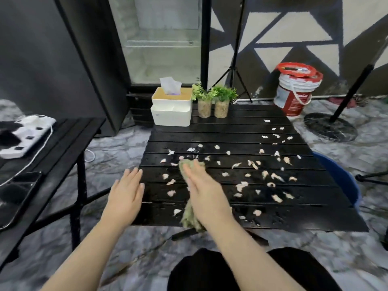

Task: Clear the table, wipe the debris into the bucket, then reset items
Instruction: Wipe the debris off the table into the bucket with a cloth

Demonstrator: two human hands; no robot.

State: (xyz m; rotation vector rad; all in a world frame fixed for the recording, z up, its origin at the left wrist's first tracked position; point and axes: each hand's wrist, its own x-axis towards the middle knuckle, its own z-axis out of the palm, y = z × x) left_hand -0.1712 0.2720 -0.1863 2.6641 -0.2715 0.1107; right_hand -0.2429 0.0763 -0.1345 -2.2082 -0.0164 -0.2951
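- Head view: the right hand (pixel 201 192) lies flat with fingers straight, pressing the soft, woolly green cloth (pixel 190 219) onto the black slatted table (pixel 231 127), toward its front left.
- The left hand (pixel 126 192) is palm down at the table's left edge, fingers straight and holding nothing. Whether it touches the slats, I cannot tell.
- Pale torn scraps of debris (pixel 277 198) are scattered over the table's middle and right side. They look feather-light, and the slats glisten wet, so they may well cling or slip into the gaps.
- The cloth is limp, bunches under the palm and trails off the table's front edge. A flat palm over its middle looks the best hold, giving a broad edge to push the scraps.
- The round blue plastic bucket (pixel 340 177) sits low, just beside the table's right edge, and is the likely target for the sweep.
- The white tissue box with a wooden lid (pixel 171 108) and two small green potted plants (pixel 204 109) stand at the table's far edge. They look light and easy to lift by their sides.
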